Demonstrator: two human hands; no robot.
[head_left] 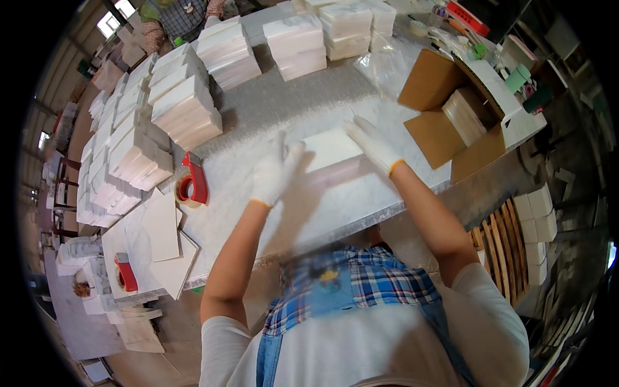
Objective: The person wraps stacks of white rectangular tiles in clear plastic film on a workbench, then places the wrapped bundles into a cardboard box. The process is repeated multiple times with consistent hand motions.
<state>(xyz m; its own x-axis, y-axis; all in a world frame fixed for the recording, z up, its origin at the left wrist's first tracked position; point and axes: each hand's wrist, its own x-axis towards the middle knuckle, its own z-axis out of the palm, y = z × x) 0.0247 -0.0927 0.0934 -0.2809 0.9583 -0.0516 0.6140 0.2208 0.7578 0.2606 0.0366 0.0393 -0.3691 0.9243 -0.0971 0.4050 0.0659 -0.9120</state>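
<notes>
A stack of white tiles (pixel 330 148) rests on the pale work table (pixel 238 238) in front of me. My left hand (pixel 274 173), in a white knit glove with a yellow cuff, is at the left end of the stack. Its fingers point up and apart, a little blurred; whether it touches the tiles I cannot tell. My right hand (pixel 375 147), gloved alike, lies along the right end with its fingers stretched out, not wrapped round the stack. To the right, an open cardboard box (pixel 433 138) has a wrapped tile stack (pixel 464 117) inside.
A red tape dispenser (pixel 198 177) sits left of my hand, another tape dispenser (pixel 127 274) near the table's left corner. White boards (pixel 161 226) lie between them. Tall tile stacks (pixel 184 113) line the left and far sides. Clear plastic (pixel 387 64) lies beside the box. A person (pixel 180 19) stands behind.
</notes>
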